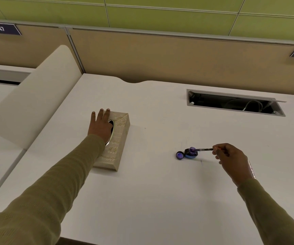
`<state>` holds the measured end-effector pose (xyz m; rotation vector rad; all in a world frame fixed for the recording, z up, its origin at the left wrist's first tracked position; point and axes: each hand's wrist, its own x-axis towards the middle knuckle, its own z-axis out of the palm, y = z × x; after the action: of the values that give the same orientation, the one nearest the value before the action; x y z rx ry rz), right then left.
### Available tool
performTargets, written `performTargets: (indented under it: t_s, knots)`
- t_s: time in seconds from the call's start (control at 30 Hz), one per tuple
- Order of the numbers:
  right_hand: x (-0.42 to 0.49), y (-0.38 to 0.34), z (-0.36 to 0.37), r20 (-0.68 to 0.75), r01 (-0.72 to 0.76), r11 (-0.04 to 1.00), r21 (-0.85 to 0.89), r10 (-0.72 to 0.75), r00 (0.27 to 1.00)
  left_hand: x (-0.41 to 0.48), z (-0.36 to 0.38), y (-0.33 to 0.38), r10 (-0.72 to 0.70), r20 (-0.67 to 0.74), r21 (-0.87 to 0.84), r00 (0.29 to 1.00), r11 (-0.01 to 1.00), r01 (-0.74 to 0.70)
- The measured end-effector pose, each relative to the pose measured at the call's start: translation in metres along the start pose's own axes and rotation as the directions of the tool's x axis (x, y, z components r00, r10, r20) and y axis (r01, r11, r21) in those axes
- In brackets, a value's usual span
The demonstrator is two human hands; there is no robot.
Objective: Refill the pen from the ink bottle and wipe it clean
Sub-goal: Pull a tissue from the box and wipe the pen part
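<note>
A small open ink bottle [191,153] stands on the white desk [160,191], its mouth stained purple. Its cap [180,155] lies just to the left, inner side up. My right hand [230,157] grips the rear end of a slim dark pen [203,149], held nearly level with its tip over the bottle's mouth. My left hand [101,123] lies flat on a beige carved tissue box [115,147], covering the oval slot; whether its fingertips reach into the slot is hidden. No tissue shows.
An open cable hatch [234,103] is cut into the desk at the back right. A cream rounded divider panel [34,96] rises on the left. Tan partition walls close off the back. A small ink mark [201,162] sits on the desk near the bottle.
</note>
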<state>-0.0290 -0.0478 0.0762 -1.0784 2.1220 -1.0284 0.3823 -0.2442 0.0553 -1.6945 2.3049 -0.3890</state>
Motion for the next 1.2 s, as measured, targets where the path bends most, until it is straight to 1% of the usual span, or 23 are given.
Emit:
performTargets:
  t_s: [0.07, 0.2, 0.3, 0.43, 0.5, 0.57, 0.63, 0.7, 0.83, 0.93, 1.03, 1.1, 1.2]
  knots:
    - [-0.001, 0.0, 0.0, 0.001, 0.013, 1.0, -0.001, -0.013, 1.0, -0.002, -0.001, -0.002, -0.016, -0.015, -0.07, 1.0, 0.997, 0.015]
    - [-0.001, 0.002, -0.001, 0.0, 0.016, 1.0, -0.002, -0.016, 1.0, -0.006, -0.004, -0.009, -0.059, -0.09, -0.284, 0.994, 0.958, 0.031]
    - [-0.001, 0.002, -0.002, 0.001, 0.018, 1.0, 0.001, -0.018, 1.0, -0.011, -0.005, -0.016, -0.112, -0.128, -0.455, 0.985, 0.889, 0.042]
    - [-0.003, 0.002, -0.003, 0.002, 0.027, 1.0, -0.004, -0.027, 1.0, -0.018, -0.01, -0.022, -0.184, -0.149, -0.599, 0.972, 0.799, 0.059]
    - [-0.003, 0.002, -0.003, 0.004, 0.02, 1.0, 0.008, -0.021, 1.0, -0.024, -0.016, -0.022, -0.26, -0.156, -0.712, 0.953, 0.698, 0.074]
    - [-0.003, 0.002, -0.003, 0.005, 0.018, 1.0, 0.014, -0.018, 1.0, -0.031, -0.024, -0.023, -0.352, -0.169, -0.83, 0.921, 0.554, 0.06]
    - [-0.003, 0.001, -0.002, 0.008, 0.014, 1.0, 0.027, -0.014, 1.0, -0.033, -0.035, -0.025, -0.432, -0.128, -0.901, 0.893, 0.426, 0.077]
    - [-0.003, 0.001, -0.002, 0.012, 0.008, 0.999, 0.048, -0.008, 1.0, -0.033, -0.046, -0.028, -0.492, -0.11, -0.928, 0.864, 0.362, 0.088]
    - [-0.003, 0.003, -0.002, 0.015, -0.003, 0.996, 0.091, 0.002, 1.0, -0.033, -0.067, -0.032, -0.629, -0.116, -0.962, 0.768, 0.264, 0.07]
    - [-0.001, 0.006, -0.002, 0.017, -0.013, 0.991, 0.13, 0.011, 1.0, -0.033, -0.074, -0.035, -0.689, -0.054, -0.983, 0.722, 0.164, 0.083]
    - [0.0, 0.008, -0.002, 0.021, -0.041, 0.983, 0.178, 0.038, 0.999, -0.034, -0.075, -0.034, -0.689, 0.063, -0.994, 0.722, 0.022, 0.107]
    - [0.0, 0.01, -0.002, 0.025, -0.075, 0.971, 0.225, 0.071, 0.997, -0.038, -0.074, -0.026, -0.653, 0.14, -0.989, 0.744, -0.05, 0.141]
    - [-0.001, 0.013, -0.005, 0.036, -0.142, 0.935, 0.325, 0.138, 0.99, -0.047, -0.075, -0.001, -0.581, 0.236, -0.972, 0.779, -0.134, 0.195]
